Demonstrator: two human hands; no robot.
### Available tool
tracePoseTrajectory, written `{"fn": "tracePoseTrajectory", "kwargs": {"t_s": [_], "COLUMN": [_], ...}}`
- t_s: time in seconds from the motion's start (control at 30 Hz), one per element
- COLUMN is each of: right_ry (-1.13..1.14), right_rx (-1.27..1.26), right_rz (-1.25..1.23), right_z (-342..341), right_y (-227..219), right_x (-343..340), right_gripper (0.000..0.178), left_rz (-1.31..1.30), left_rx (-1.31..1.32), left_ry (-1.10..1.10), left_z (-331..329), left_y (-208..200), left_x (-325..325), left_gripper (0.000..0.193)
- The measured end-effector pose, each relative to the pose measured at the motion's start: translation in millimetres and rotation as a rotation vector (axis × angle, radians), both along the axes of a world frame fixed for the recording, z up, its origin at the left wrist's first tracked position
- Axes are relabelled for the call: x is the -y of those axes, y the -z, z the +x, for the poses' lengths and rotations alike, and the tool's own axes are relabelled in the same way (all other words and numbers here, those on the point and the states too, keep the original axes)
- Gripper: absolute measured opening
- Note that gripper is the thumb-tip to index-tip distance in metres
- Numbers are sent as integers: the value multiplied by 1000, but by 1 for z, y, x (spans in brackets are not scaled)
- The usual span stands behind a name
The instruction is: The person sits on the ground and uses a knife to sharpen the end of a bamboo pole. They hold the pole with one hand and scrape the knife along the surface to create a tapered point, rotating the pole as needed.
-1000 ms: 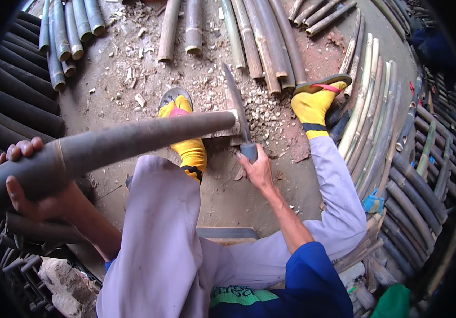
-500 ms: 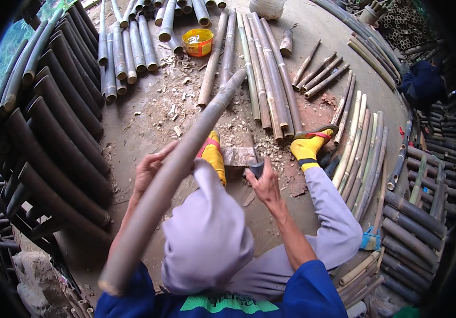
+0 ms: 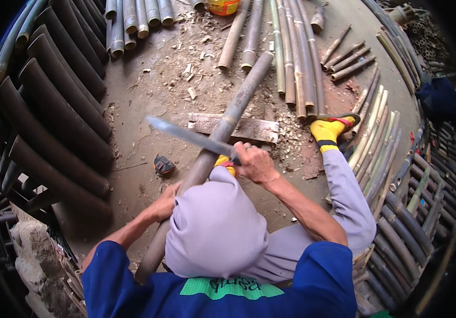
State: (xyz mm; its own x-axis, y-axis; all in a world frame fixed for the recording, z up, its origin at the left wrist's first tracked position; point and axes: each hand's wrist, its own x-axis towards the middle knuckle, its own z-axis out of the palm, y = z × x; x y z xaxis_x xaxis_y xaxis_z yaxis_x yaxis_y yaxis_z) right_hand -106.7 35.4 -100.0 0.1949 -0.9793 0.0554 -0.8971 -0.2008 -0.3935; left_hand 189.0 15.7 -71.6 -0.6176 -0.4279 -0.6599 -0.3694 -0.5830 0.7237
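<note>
A long brown bamboo pole (image 3: 238, 103) slants from beside my left thigh over a pale wooden block (image 3: 204, 123) on the ground. My left hand (image 3: 165, 203) is closed round the pole's near part, beside my raised knee; some of its fingers are hidden. In my right hand (image 3: 257, 163) is the handle of a machete (image 3: 183, 134), gripped in a fist. Its long grey blade points left and crosses over the pole; whether it touches cannot be told. My left foot in a yellow sock (image 3: 227, 165) sits close to the pole, partly hidden by my knee.
Dark bamboo poles (image 3: 61, 98) are stacked at the left. More poles (image 3: 297, 58) lie ahead and to the right (image 3: 376, 143). Wood chips (image 3: 192, 93) litter the ground. A small dark object (image 3: 163, 165) lies left of the pole. A yellow-orange tub (image 3: 222, 6) shows at the top edge.
The pole has come down from a raised position to lie over the block. The machete has swung up from beside the block to cross the pole. My view has shifted.
</note>
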Motion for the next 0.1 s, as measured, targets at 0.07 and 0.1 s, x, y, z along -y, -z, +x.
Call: {"fn": "tracePoseTrajectory", "kwargs": {"t_s": [0.07,0.1], "right_ry": [246,431], "right_rx": [132,306], "right_rz": [182,326], "right_z": [-23,-35], "right_y": [24,20], "right_x": [32,48], "right_gripper": [22,22], "left_rz": [64,84], "left_rx": [-62,-74], "left_ry": [-29,-27], "left_z": [11,11], "left_y": [1,6], "left_x": [-6,-7], "left_gripper": [58,58]}}
